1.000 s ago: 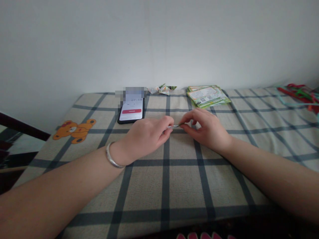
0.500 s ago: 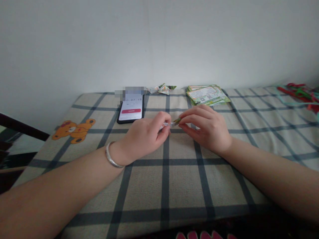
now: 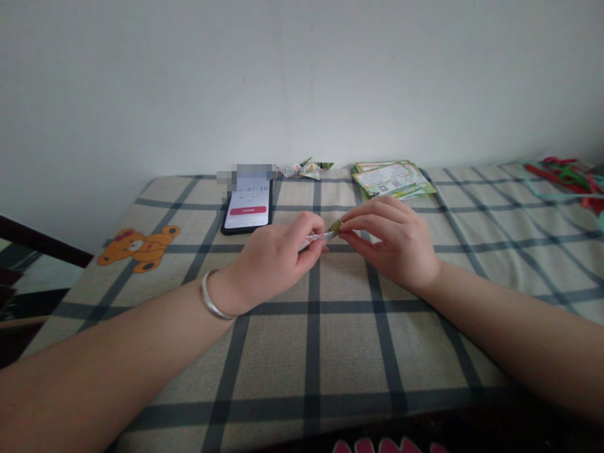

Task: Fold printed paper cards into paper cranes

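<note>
Between my hands, just above the checked tablecloth (image 3: 278,352), is a narrow strip of folded or twisted printed paper (image 3: 330,233), whitish at the left and green at the right. My left hand (image 3: 285,251), with a silver bangle at its wrist, is closed on the whitish end, thumb and fingers pressed together. The fingertips of my right hand (image 3: 389,242) pinch the green end. Part of the strip is hidden inside my left fingers.
A phone (image 3: 248,207) showing a timer lies behind my left hand. Crumpled or folded printed paper (image 3: 306,168) sits by the wall. Behind my right hand is a stack of green-white leaflets (image 3: 394,179). Red and green ribbon-like strips (image 3: 566,176) lie far right, a bear cutout (image 3: 139,248) left.
A little more of the paper strip shows between my hands, and its green end is turned slightly. Both hands stay almost in the same place. The phone's timer has advanced a second.
</note>
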Demonstrator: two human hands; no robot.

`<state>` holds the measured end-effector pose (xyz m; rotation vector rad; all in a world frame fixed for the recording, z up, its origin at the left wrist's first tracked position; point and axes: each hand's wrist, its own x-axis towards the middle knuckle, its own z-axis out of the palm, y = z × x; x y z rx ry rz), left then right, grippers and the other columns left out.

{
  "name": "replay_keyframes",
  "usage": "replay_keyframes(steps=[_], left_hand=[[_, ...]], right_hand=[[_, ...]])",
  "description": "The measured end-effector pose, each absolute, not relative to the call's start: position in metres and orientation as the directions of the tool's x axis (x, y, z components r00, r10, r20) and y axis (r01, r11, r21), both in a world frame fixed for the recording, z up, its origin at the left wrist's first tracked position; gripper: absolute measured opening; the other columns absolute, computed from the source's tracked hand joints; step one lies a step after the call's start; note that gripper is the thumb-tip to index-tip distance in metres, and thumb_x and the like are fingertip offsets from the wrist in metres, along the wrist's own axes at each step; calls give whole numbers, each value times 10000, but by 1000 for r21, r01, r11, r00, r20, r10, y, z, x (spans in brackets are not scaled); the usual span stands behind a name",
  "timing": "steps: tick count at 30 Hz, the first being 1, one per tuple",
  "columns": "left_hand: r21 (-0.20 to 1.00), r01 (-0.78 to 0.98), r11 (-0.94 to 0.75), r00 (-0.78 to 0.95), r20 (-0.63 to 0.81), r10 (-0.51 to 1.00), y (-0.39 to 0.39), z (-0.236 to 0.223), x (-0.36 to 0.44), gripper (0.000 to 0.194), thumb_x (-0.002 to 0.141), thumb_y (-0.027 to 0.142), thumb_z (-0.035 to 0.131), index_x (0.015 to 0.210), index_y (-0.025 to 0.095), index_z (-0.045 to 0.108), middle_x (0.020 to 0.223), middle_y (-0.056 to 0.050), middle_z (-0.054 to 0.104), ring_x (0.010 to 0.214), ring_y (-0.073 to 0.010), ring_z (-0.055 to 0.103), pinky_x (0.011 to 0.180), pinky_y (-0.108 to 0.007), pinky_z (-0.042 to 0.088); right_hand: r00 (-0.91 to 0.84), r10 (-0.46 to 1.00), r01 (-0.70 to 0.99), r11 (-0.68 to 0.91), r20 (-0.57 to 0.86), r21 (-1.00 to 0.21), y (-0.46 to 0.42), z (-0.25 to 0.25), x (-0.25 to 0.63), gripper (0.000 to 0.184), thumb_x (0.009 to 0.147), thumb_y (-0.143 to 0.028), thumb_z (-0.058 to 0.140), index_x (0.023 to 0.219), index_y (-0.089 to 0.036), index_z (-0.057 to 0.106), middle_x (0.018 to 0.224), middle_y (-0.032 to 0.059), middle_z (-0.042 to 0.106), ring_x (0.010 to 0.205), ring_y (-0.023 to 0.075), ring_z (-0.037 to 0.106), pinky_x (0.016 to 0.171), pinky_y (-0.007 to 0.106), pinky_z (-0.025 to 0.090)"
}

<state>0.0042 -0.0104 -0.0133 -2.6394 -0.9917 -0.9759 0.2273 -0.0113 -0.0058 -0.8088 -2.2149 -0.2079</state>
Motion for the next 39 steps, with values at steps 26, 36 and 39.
replay_keyframes(steps=[26,36,39], left_hand=[[-184,556,-811,703,625,340,-9,-12,2,71,976,224,453,984,164,491,667,28,619,571,-143,610,513,-271,360],[-231,599,-767,707,603,370,-10,-9,5,120,975,251,461,934,171,540,620,24,618,547,-157,607,513,-284,351],[-225,603,-765,704,601,378,-10,-8,5,132,968,244,472,911,174,569,603,22,618,541,-161,605,509,-288,339]], right_hand=[[-514,446,592,803,733,-73,-7,-6,225,54,842,-204,652,792,-209,671,1099,81,676,969,222,611,842,396,474],[-571,409,578,816,711,-5,-7,-4,223,67,858,-173,627,808,-207,659,1118,63,697,950,203,630,836,377,482],[-560,417,592,806,716,-6,-8,-4,223,70,859,-189,632,797,-215,653,1117,58,695,951,203,628,836,379,482]])
